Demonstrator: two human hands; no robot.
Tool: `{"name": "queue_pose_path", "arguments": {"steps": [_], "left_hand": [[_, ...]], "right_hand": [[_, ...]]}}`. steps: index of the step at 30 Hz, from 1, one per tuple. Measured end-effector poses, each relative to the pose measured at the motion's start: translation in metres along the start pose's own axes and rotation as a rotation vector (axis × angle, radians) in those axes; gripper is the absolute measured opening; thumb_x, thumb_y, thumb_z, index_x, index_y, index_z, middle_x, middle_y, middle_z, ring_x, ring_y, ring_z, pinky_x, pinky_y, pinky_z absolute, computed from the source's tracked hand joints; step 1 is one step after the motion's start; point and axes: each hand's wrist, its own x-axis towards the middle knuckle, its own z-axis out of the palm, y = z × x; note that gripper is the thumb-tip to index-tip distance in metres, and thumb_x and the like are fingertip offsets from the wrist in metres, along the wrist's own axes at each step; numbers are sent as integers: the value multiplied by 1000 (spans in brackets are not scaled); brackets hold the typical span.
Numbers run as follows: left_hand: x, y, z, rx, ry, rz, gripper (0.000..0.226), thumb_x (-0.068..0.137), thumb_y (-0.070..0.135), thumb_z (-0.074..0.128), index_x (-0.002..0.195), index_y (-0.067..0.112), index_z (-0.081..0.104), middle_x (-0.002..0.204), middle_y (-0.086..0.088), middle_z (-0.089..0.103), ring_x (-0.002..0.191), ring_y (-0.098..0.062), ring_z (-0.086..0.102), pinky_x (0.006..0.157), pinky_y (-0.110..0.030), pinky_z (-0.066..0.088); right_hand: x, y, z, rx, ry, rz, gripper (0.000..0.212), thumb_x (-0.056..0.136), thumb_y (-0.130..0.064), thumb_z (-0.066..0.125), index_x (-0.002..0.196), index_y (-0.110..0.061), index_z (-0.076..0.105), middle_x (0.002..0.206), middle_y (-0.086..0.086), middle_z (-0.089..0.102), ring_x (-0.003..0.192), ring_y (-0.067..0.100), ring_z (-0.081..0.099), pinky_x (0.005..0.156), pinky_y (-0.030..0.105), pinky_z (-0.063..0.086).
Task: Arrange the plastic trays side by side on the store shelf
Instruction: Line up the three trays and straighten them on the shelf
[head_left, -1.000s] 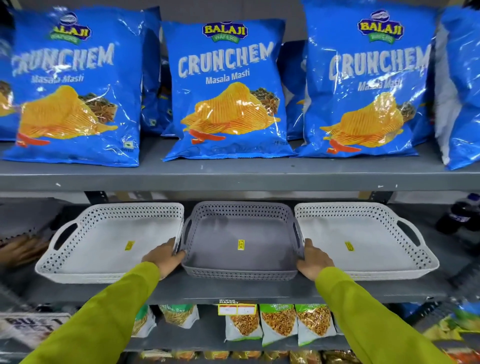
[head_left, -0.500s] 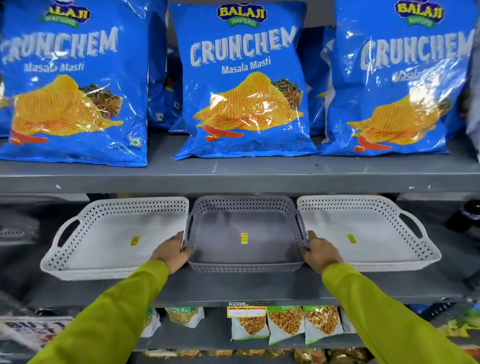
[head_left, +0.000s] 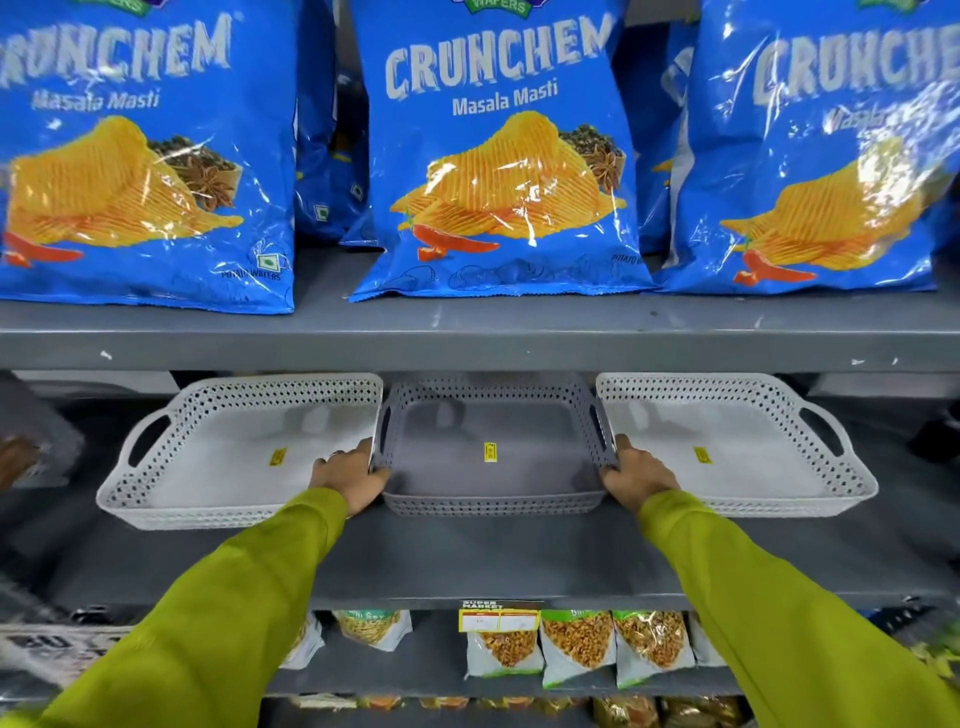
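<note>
Both hands have pushed the grey tray (head_left: 493, 467) deeper onto the shelf (between the white trays).

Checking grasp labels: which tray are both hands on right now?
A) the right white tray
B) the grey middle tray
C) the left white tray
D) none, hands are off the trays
B: the left hand grips the front left corner and the right hand grips the front right corner of the grey middle tray, which sits between the left white tray and the right white tray.
</note>
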Motion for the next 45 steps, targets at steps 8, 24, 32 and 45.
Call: {"name": "queue_pose_path", "arguments": {"steps": [8, 24, 32, 45], "left_hand": [[-21, -3, 11, 36, -35, -23, 48, 92, 36, 41, 133, 12, 35, 127, -18, 60, 119, -36, 53, 101, -43, 35], [-62, -22, 18, 56, -39, 22, 42, 87, 35, 42, 123, 13, 39, 119, -16, 62, 113, -33, 54, 96, -43, 38], [-69, -25, 19, 75, -24, 29, 43, 86, 37, 41, 123, 15, 39, 118, -14, 63, 112, -32, 54, 95, -43, 38], [-79, -23, 15, 114, 29, 34, 39, 91, 36, 35, 122, 13, 39, 115, -15, 64, 110, -31, 55, 95, -41, 39]], "right_hand": [[-22, 2, 5, 12, -112, 39, 58, 94, -28, 45, 144, -7, 23, 131, 25, 58, 117, 41, 58, 96, 42, 47], [-66, 9, 10, 13, -192, 33, 52, 97, -22, 38, 142, -3, 20, 125, 24, 60, 104, 40, 61, 75, 36, 44], [-81, 12, 10, 22, -186, 4, 35, 94, -21, 42, 123, -6, 32, 114, 24, 63, 96, 40, 62, 71, 36, 42], [-92, 15, 6, 82, -158, 4, 49, 101, -48, 29, 124, -6, 37, 121, 26, 62, 106, 39, 61, 82, 40, 45]]}}
